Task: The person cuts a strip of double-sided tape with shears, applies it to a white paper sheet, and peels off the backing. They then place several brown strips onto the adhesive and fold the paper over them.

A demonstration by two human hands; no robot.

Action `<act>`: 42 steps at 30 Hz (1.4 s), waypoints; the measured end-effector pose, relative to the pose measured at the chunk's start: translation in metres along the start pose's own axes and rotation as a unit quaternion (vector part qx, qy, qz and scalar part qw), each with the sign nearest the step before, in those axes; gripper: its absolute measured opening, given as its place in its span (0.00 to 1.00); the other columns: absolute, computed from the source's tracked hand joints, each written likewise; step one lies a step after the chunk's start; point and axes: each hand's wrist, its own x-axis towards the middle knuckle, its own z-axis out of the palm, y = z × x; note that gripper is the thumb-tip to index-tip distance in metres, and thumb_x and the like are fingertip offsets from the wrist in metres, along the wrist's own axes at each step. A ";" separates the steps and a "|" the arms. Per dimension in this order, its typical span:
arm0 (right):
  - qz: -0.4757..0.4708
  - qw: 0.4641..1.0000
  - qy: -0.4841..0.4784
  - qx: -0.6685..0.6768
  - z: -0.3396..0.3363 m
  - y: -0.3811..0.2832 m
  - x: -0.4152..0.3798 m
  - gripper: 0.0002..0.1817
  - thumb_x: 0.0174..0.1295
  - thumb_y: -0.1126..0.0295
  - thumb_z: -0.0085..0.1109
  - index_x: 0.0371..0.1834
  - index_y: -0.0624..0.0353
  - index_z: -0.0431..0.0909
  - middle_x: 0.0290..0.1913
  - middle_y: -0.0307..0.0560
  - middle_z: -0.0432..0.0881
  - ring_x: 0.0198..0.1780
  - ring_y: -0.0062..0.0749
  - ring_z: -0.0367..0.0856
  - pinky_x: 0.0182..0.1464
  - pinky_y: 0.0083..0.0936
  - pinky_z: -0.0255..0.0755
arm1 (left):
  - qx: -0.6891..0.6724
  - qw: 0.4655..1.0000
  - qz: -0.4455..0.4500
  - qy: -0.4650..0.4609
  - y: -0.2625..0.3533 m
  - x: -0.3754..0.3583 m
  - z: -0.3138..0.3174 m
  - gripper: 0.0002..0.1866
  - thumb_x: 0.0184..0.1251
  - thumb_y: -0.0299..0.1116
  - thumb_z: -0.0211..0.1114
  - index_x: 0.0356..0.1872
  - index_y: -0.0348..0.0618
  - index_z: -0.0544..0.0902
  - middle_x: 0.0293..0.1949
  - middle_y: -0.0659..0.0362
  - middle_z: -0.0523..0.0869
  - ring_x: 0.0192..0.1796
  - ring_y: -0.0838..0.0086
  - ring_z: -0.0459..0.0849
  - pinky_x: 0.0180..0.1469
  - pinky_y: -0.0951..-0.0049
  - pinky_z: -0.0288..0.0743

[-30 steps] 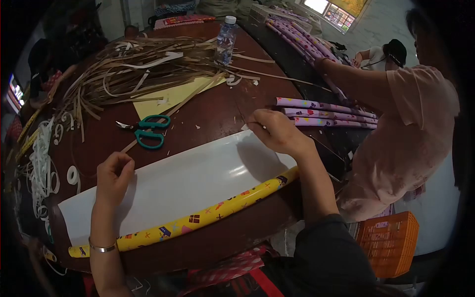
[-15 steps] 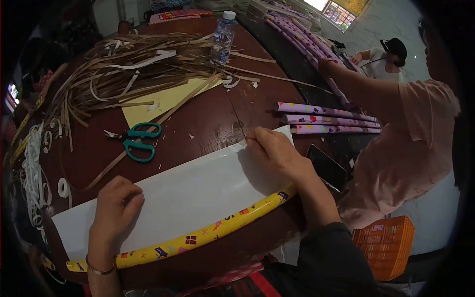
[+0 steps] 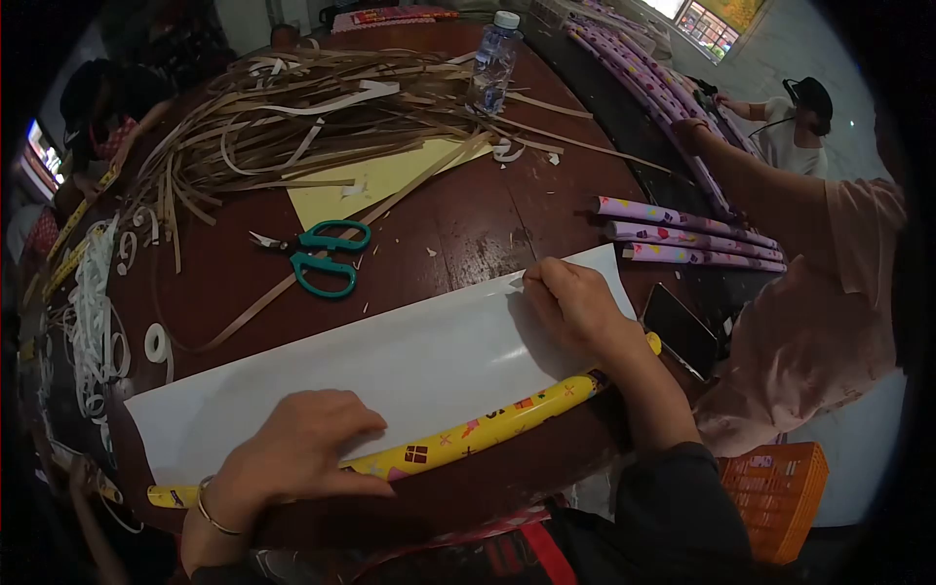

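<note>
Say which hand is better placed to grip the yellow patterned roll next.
Probably the left hand: its open thumb and fingers lie on either side of the yellow patterned roll, whereas the right hand is curled at the far edge of the white sheet.

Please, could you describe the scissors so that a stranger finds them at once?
On the dark table, first find the large white sheet. Just beyond its far edge, the scissors lie over a long brown strip. Their two teal handle loops set them apart from this strip and the nearby yellow paper.
</note>
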 end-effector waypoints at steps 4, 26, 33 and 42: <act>0.028 0.999 0.008 -0.024 -0.012 -0.009 0.004 0.03 0.65 0.75 0.59 0.39 0.60 0.76 0.34 0.58 0.84 0.35 0.57 0.83 0.38 0.42 0.77 | 0.078 0.994 0.026 -0.078 0.014 -0.006 0.014 0.22 0.52 0.45 0.79 0.42 0.42 0.83 0.30 0.57 0.80 0.34 0.60 0.83 0.36 0.63 0.77; -0.040 0.980 -0.190 -0.055 0.022 -0.025 0.081 0.13 0.71 0.63 0.53 0.46 0.63 0.79 0.41 0.60 0.86 0.48 0.58 0.83 0.51 0.48 0.76 | 0.056 0.970 -0.235 -0.012 0.044 -0.116 0.008 0.16 0.52 0.35 0.78 0.42 0.44 0.87 0.35 0.55 0.82 0.38 0.59 0.83 0.41 0.64 0.77; -0.038 0.979 -0.143 -0.144 0.036 -0.013 0.083 0.12 0.67 0.61 0.60 0.42 0.60 0.78 0.39 0.55 0.85 0.48 0.53 0.83 0.50 0.44 0.77 | 0.031 0.959 -0.282 0.005 0.050 -0.113 0.007 0.16 0.53 0.31 0.78 0.44 0.43 0.89 0.36 0.56 0.83 0.38 0.62 0.83 0.41 0.66 0.77; -0.095 0.975 0.065 -0.189 -0.001 -0.044 0.066 0.14 0.57 0.62 0.70 0.35 0.58 0.77 0.36 0.48 0.82 0.42 0.49 0.82 0.42 0.41 0.78 | 0.075 0.961 -0.266 -0.009 0.055 -0.110 0.005 0.18 0.51 0.32 0.78 0.44 0.42 0.86 0.35 0.54 0.82 0.39 0.57 0.82 0.42 0.61 0.76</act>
